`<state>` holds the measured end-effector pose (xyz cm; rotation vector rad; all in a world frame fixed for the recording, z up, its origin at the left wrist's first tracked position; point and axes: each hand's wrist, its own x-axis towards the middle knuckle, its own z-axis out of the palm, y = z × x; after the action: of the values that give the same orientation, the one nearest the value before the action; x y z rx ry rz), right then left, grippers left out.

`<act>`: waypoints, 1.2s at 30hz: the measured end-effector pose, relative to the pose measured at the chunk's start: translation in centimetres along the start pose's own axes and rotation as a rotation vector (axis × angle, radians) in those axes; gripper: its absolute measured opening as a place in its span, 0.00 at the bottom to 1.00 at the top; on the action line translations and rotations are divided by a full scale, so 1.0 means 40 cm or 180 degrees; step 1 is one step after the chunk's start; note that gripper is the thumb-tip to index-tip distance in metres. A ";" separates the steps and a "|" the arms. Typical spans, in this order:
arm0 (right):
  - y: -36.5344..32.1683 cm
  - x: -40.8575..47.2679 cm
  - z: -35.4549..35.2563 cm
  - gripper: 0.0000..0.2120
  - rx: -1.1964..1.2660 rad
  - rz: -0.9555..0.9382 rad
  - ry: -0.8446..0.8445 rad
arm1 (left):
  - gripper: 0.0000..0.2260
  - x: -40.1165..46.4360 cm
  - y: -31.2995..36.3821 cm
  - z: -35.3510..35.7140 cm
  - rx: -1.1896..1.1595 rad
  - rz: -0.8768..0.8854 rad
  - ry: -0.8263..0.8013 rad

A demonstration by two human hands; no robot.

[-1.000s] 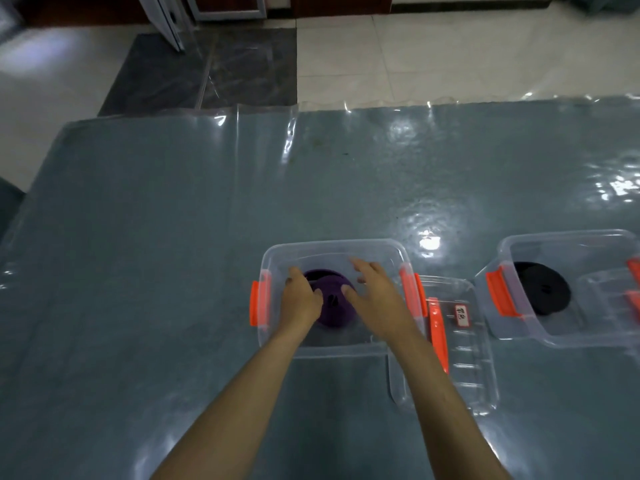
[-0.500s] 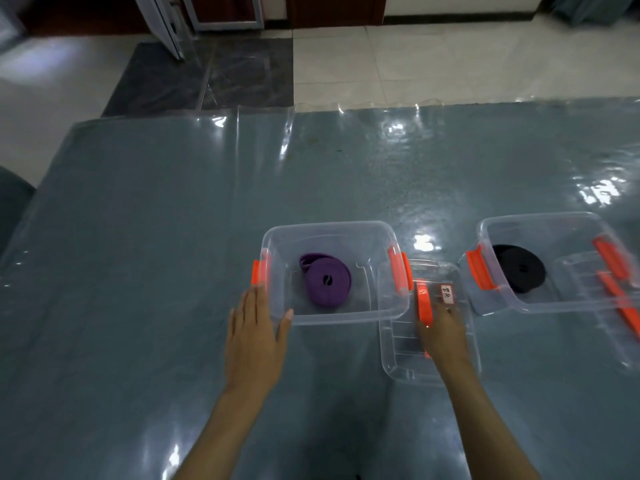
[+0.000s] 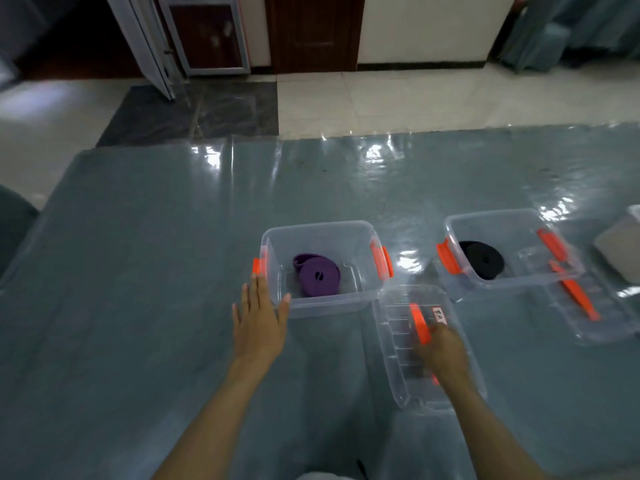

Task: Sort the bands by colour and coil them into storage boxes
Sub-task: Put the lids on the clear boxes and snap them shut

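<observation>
On the tabletop, a coiled purple band lies inside a clear box with orange latches. Left hand rests flat, fingers spread wide, thumb touching the box's near-left corner. Right hand presses on a clear lid just right of the box; its fingers' grip cannot be told. Farther right, a coiled black band sits in a second box.

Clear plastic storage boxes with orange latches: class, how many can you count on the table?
2. The clear plastic storage box with the coiled purple band sits centre, by the left hand. The clear plastic storage box with the coiled black band sits right. More may lie outside the view.
</observation>
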<state>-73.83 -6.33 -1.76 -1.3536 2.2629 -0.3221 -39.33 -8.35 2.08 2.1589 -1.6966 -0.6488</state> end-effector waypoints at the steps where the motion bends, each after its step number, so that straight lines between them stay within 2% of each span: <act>1: 0.015 -0.020 -0.005 0.11 0.0047 0.0022 -0.0011 | 0.40 0.001 -0.002 0.000 -0.0012 -0.0002 -0.0009; 6: 0.060 -0.104 -0.037 0.14 0.0414 0.0177 0.0194 | 0.37 0.003 -0.008 -0.004 -0.0103 -0.0022 -0.0079; 9: 0.052 -0.130 -0.062 0.13 0.0517 0.0114 0.0263 | 0.37 -0.001 -0.005 -0.013 -0.0198 0.0003 -0.0101; 15: -0.030 -0.097 -0.130 0.23 -0.0095 -0.0034 0.0126 | 0.38 0.010 0.001 -0.045 -0.0365 0.0117 -0.0073; 22: -0.056 -0.058 -0.221 0.25 -0.1025 -0.0566 -0.0176 | 0.39 0.028 -0.007 -0.044 -0.0508 0.0137 -0.0009; 29: -0.058 -0.042 -0.287 0.25 -0.1342 -0.0779 -0.0210 | 0.43 0.051 -0.029 -0.033 -0.0788 0.0157 -0.0059; 36: -0.049 -0.061 -0.297 0.25 -0.1114 -0.0801 -0.0047 | 0.43 0.050 -0.023 -0.033 -0.0852 0.0144 -0.0080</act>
<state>-77.49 -5.66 9.93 -1.8172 2.2089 0.0063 -37.50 -10.10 2.42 1.9292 -1.5653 -0.8412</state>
